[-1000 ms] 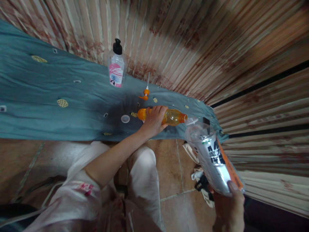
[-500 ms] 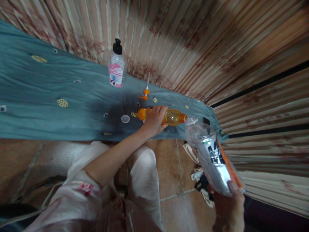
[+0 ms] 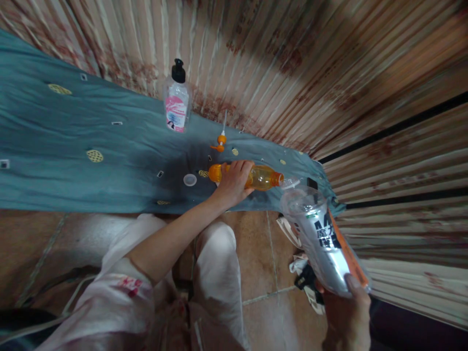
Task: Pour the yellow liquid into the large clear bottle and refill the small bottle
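Observation:
My left hand (image 3: 233, 183) grips an orange bottle (image 3: 263, 177) around its middle; the bottle lies tilted sideways over the teal cloth (image 3: 91, 146), its open neck pointing right. My right hand (image 3: 347, 312) holds a silver refill pouch (image 3: 321, 239) with black lettering, tilted so that its clear spout end touches the bottle's neck. An orange pump head (image 3: 221, 140) with a white tube lies on the cloth just behind the bottle. A small clear cap (image 3: 189, 180) rests to the bottle's left.
A clear pump bottle (image 3: 176, 100) with a pink label and black pump stands upright at the back by the striped curtain (image 3: 292, 63). My legs in pale trousers (image 3: 215, 273) are over a brown tiled floor (image 3: 256, 253). A bag (image 3: 303, 273) lies under the pouch.

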{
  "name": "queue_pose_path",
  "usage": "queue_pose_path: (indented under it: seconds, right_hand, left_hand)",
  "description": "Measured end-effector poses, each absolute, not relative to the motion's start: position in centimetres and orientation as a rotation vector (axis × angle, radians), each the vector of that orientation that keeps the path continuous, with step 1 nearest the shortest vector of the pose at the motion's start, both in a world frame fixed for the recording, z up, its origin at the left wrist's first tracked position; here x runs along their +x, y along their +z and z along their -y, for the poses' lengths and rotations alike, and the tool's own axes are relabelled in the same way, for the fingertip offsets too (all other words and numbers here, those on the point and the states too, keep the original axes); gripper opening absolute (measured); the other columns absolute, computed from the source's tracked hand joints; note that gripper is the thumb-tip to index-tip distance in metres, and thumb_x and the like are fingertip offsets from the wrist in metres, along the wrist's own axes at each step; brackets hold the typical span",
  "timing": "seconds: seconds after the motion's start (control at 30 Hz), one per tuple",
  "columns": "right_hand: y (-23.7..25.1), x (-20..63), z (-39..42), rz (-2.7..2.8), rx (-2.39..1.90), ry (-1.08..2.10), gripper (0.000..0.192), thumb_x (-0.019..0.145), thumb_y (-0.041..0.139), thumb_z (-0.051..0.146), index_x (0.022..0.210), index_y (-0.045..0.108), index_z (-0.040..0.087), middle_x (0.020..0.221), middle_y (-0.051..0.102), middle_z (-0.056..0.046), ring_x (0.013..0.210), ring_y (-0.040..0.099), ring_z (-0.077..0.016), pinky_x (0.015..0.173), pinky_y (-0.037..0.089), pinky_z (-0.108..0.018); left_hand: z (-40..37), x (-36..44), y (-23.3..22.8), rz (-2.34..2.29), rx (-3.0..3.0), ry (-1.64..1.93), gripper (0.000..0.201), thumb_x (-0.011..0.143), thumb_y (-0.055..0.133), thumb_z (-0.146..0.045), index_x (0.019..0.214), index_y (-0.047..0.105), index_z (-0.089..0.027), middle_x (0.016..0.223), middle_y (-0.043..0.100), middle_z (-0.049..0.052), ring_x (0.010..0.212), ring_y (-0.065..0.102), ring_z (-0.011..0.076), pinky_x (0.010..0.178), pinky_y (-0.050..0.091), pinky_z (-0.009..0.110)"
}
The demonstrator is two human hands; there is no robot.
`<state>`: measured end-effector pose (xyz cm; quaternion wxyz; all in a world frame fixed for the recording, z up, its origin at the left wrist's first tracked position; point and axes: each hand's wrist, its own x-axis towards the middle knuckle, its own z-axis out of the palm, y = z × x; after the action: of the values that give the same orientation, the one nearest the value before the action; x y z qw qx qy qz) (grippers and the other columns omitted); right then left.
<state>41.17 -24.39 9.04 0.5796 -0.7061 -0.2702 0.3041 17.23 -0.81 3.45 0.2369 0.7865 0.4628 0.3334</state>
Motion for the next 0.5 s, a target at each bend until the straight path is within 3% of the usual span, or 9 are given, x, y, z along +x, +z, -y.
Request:
queue_pose_path:
  seconds: [0.5]
  right_hand:
    - [9.04,41.15,24.27,0.617,-1.621,0.689,0.053,0.077,0.069,0.047,0.123,0.069,0.021,0.105,0.067,-0.01,0.082,0.06,-0.0236,0.05,0.039,-0.027]
  left_hand:
    - [0.78,17.32,3.37,-1.273,2.159,0.92,0.065,0.079,0.08,-0.024,0.135,0.048,-0.017,0.139,0.061,0.018,0.13,0.054,0.0376,0.11,0.037,0.057]
